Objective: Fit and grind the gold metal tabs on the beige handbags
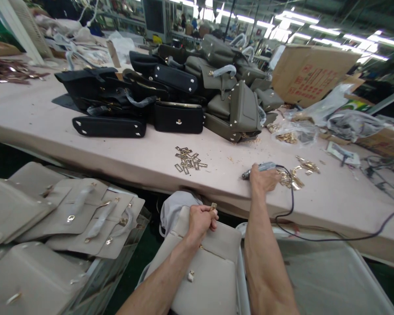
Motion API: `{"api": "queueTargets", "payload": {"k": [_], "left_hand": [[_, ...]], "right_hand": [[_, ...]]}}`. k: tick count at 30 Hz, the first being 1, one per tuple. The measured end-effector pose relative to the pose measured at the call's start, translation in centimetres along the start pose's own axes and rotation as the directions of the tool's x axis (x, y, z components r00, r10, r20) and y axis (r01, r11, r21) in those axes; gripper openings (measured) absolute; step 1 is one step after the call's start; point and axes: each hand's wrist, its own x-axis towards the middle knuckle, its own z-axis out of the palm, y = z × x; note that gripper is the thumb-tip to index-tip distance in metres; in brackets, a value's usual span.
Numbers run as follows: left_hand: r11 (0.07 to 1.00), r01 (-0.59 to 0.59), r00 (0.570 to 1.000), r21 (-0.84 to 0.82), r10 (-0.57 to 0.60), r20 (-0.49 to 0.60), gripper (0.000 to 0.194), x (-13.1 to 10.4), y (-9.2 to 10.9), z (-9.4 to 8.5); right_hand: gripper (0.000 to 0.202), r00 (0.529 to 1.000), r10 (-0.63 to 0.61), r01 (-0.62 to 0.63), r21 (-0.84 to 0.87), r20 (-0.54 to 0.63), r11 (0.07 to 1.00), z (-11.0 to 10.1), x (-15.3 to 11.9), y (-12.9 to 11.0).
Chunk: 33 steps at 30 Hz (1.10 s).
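Observation:
My left hand (202,221) pinches a small gold metal plate (213,206) above the top edge of a beige bag (213,267) that rests on my lap. A gold clasp part (191,275) sits on the bag's front. On the table, my right hand (264,178) is closed around a grey corded electric screwdriver (264,167), its tip pointing left. Shiny gold pieces (290,179) lie beside and partly behind my right hand. Several rectangular metal frames (188,159) form a loose pile nearer the table's middle.
Black bags (179,117) and olive bags (239,111) are heaped along the table (118,153). Beige bags (75,210) are stacked at lower left. The screwdriver's cable (321,239) trails right. A cardboard box (311,74) stands at back right, and a pale bin (335,275) at lower right.

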Motion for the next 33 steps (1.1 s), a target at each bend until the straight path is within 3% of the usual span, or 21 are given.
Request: {"api": "queueTargets", "payload": {"k": [4,7,8,9,10,11,13,15,16,18,21,24,26,33], "left_hand": [[1.0,-0.019,1.0,0.002,0.019,0.022,0.032,-0.2,0.0,-0.2],[1.0,-0.026,0.999,0.001,0.026,0.042,0.033,-0.3,-0.1,-0.4],[1.0,-0.027,0.999,0.005,0.026,0.042,0.033,-0.3,-0.1,-0.5],[0.999,-0.031,0.999,0.009,0.03,0.039,0.033,-0.4,-0.2,-0.5],[0.999,-0.04,0.998,0.013,0.04,0.04,0.033,-0.5,-0.2,-0.6],[0.998,-0.058,0.997,0.015,0.057,0.043,0.032,-0.6,-0.2,-0.6],[0.995,-0.102,0.992,0.018,0.101,0.07,0.03,-0.9,-0.4,-0.6],[0.991,-0.134,0.986,0.019,0.132,0.098,0.029,-1.2,-0.5,-0.5],[0.99,-0.142,0.985,0.017,0.14,0.102,0.029,-1.4,-0.5,-0.6],[0.991,-0.137,0.985,0.012,0.135,0.108,0.03,-1.5,-0.4,-0.8],[0.999,-0.029,0.979,-0.036,0.036,0.202,0.036,-1.6,0.5,-1.8],[0.985,0.118,0.936,-0.125,-0.068,0.346,0.035,-1.4,1.4,-3.0],[0.974,0.149,0.916,-0.168,-0.072,0.395,0.032,-1.1,1.6,-3.7],[0.968,0.139,0.928,-0.211,-0.054,0.368,0.027,-0.5,0.7,-3.8]], "right_hand": [[0.056,0.985,-0.138,0.147,0.092,-0.098,0.985,-2.8,-1.5,1.3],[0.039,0.958,-0.242,0.277,0.273,-0.155,0.921,-6.2,-4.9,2.1],[0.034,0.965,-0.247,0.262,0.356,-0.087,0.897,-7.3,-6.4,2.4],[0.033,0.967,-0.252,0.213,0.434,0.033,0.875,-8.2,-8.0,2.6],[0.035,0.941,-0.272,0.138,0.503,0.204,0.853,-8.8,-9.5,2.9],[0.038,0.881,-0.295,0.047,0.551,0.37,0.833,-9.3,-10.9,3.1],[0.045,0.703,-0.356,-0.114,0.591,0.616,0.798,-9.4,-12.9,3.6],[0.046,0.555,-0.427,-0.183,0.605,0.714,0.775,-8.9,-13.9,4.0],[0.043,0.507,-0.459,-0.19,0.614,0.729,0.766,-8.6,-14.2,4.1],[0.039,0.458,-0.492,-0.2,0.625,0.741,0.755,-7.9,-14.3,4.3],[0.04,0.454,-0.463,-0.277,0.615,0.761,0.738,-7.2,-14.3,4.4],[0.041,0.429,-0.465,-0.326,0.613,0.775,0.72,-6.7,-14.4,4.5],[0.039,0.417,-0.474,-0.337,0.616,0.776,0.712,-6.6,-14.5,4.6],[0.031,0.416,-0.511,-0.316,0.647,0.752,0.694,-6.7,-14.6,4.5]]}}
